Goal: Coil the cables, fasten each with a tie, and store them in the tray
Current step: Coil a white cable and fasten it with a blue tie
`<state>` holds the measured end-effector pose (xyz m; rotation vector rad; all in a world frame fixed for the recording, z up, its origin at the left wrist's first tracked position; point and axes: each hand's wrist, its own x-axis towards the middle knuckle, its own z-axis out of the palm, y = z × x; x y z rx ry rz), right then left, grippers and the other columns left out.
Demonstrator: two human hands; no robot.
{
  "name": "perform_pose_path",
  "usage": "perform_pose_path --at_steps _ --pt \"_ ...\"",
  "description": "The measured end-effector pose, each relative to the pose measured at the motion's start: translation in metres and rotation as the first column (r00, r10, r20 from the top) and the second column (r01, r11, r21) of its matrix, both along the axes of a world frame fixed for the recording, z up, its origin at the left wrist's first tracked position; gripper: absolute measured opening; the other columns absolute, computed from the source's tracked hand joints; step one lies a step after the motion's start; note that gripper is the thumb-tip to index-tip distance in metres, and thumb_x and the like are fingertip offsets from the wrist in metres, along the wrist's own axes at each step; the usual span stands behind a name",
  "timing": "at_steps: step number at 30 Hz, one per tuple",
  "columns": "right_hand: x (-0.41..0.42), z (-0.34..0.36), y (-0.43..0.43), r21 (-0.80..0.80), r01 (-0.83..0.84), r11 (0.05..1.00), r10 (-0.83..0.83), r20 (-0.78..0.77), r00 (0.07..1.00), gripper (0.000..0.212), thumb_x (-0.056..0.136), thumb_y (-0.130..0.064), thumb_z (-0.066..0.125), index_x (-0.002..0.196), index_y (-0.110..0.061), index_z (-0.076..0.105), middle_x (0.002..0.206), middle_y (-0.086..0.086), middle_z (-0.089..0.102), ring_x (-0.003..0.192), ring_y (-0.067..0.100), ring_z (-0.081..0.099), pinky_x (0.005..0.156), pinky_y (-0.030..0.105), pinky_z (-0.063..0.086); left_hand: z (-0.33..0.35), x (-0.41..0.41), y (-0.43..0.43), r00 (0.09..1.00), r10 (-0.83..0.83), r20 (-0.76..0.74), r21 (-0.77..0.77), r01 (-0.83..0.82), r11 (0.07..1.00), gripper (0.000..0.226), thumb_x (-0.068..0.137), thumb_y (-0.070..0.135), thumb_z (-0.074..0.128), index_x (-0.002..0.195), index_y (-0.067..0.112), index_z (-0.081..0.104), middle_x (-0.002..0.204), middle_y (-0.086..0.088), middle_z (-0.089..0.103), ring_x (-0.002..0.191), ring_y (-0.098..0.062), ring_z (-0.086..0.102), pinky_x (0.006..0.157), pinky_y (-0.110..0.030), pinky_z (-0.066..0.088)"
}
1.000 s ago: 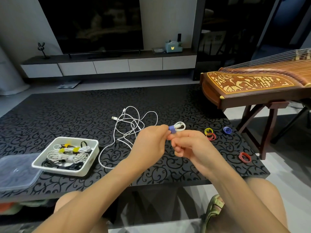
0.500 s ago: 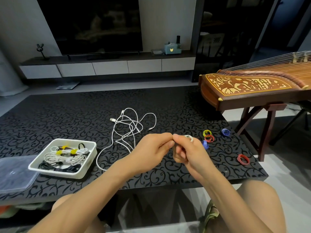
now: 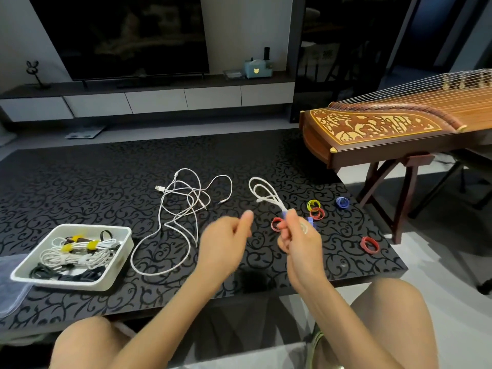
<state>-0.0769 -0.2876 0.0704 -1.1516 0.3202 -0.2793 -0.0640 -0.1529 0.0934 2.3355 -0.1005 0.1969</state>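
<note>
The right hand (image 3: 298, 241) pinches a white cable (image 3: 269, 200) over the black swirly table (image 3: 80, 182). The left hand (image 3: 223, 243) hangs loose, empty. A big TV (image 3: 119, 35) stands far past them.

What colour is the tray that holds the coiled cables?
White. The tray shows best in the head view, the only view here.

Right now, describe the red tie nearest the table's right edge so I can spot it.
On the black patterned table, go to the near right corner, beside the wooden zither. The red tie lies there alone; the other red ones lie farther in, near the right hand.
</note>
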Motion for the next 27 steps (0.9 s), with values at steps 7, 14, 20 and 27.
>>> perform_pose_path --at_steps 7,14,20,27 --pt "-0.017 -0.033 0.021 -0.408 -0.115 0.906 0.137 0.025 0.99 0.046 0.092 -0.013 0.059 0.049 -0.026 0.05 0.045 -0.009 0.046 0.044 0.002 0.038 0.045 0.014 0.032 -0.017 0.019 -0.046 0.909 -0.31 -0.28 -0.901 -0.137 0.412 0.036 0.103 0.033 0.033 0.088 0.007 0.054 0.06 -0.003 0.064 0.058 -0.017 0.064 0.069 -0.031 0.055" --pt "0.031 -0.037 -0.077 -0.411 -0.244 0.879 0.123 -0.299 0.946 0.01 0.083 -0.012 0.069 0.093 -0.009 0.071 0.083 0.004 0.071 0.074 0.014 0.062 0.061 0.023 0.049 -0.029 0.048 -0.034 0.91 -0.266 -0.319 -0.898 -0.201 0.391 0.037 0.103 0.032 0.035 0.072 0.013 0.044 0.047 0.008 0.025 0.037 -0.006 0.022 0.037 -0.017 0.03" --pt "0.08 -0.07 -0.101 -0.883 -0.285 0.374 -0.383 -0.427 0.819 0.035 0.089 -0.047 0.058 0.085 -0.012 0.062 0.083 0.005 0.062 0.085 0.026 0.06 0.063 0.03 0.042 -0.034 0.054 -0.03 0.891 -0.252 -0.377 -0.778 -0.158 0.608 0.033 0.094 0.021 0.057 0.067 0.017 0.038 0.047 0.008 0.024 0.037 -0.006 0.018 0.034 -0.018 0.019" --pt "0.04 -0.045 -0.077 -0.189 -0.305 0.933 0.283 -0.137 0.949 0.025 0.092 -0.014 0.057 0.069 -0.011 0.067 0.075 0.001 0.068 0.071 0.009 0.057 0.063 0.018 0.047 -0.034 0.049 -0.02 0.875 -0.269 -0.403 -0.688 -0.097 0.719 0.029 0.093 0.031 0.059 0.094 0.003 0.061 0.046 0.009 0.024 0.038 -0.007 0.02 0.036 -0.018 0.019"
